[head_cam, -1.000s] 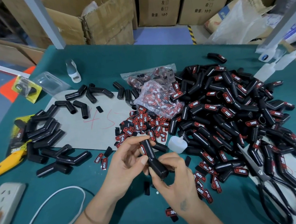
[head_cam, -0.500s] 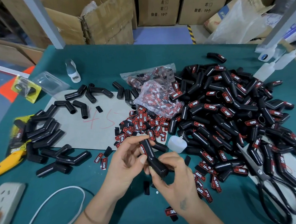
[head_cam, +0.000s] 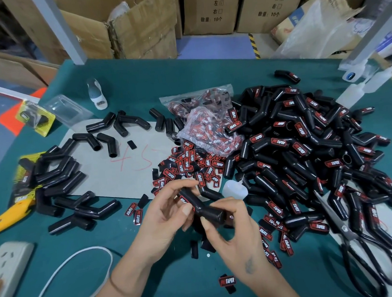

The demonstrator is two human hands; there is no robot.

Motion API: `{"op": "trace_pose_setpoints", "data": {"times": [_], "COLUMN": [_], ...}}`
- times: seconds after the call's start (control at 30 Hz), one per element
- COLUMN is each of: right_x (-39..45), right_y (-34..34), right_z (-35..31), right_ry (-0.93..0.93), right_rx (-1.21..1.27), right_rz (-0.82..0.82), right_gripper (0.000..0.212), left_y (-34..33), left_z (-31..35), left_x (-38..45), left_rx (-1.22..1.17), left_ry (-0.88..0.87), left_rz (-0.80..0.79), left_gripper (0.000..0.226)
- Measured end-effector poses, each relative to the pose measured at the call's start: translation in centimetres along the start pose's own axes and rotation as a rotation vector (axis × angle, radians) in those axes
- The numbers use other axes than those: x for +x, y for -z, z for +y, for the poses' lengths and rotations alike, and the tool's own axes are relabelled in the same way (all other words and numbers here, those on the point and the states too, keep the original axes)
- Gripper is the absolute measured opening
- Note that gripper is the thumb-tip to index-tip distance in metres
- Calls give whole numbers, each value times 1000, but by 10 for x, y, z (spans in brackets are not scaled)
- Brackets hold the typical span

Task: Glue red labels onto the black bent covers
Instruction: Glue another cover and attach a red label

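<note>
A black bent cover (head_cam: 203, 205) is held between both hands just above the green table (head_cam: 139, 87). My left hand (head_cam: 165, 215) grips its upper half, thumb pressed on a red label (head_cam: 184, 201) stuck to its side. My right hand (head_cam: 233, 231) pinches the lower end. Loose red labels (head_cam: 189, 165) lie heaped just beyond the hands, with more in a clear bag (head_cam: 210, 128). A big pile of labelled covers (head_cam: 306, 145) fills the right side. Plain black covers (head_cam: 57, 172) lie at the left.
A small white glue bottle (head_cam: 235, 188) lies just past my right hand. Black scissors (head_cam: 362, 252) sit at the front right. A yellow utility knife (head_cam: 7, 215), a white power strip (head_cam: 6, 273) and its cable (head_cam: 71, 263) are at the left. Cardboard boxes (head_cam: 208, 8) stand beyond the table.
</note>
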State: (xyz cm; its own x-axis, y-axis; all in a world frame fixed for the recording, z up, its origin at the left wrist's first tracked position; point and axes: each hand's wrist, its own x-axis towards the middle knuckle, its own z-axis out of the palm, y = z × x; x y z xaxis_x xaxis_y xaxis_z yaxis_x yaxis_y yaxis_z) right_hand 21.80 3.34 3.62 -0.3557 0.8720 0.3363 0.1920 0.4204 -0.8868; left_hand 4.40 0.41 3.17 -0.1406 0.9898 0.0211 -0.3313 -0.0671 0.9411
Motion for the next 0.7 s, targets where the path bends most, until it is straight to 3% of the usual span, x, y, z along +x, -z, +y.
{"op": "trace_pose_setpoints", "data": {"times": [0.2,0.4,0.53,0.6,0.7], "right_x": [0,2,12,20,25], "right_y": [2,8,30,48,62], "right_z": [2,3,8,14,28], "right_ry": [-20,-93,-66,-179,-232], "right_rx": [-27,-22,3,-165,-562], "right_rz": [-37,-58,214,265,46], "right_gripper": [24,31,31,37,46], "left_y": [-1,-3,-1,0,0], "left_z": [4,4,6,6,5], "left_x": [-1,-1,1,1,2], "left_rx": [-23,18,-53,-61,-91], "left_ry": [9,4,6,14,38], "left_rz": [-51,6,87,120,151], "left_gripper": [32,29,32,35,43]}}
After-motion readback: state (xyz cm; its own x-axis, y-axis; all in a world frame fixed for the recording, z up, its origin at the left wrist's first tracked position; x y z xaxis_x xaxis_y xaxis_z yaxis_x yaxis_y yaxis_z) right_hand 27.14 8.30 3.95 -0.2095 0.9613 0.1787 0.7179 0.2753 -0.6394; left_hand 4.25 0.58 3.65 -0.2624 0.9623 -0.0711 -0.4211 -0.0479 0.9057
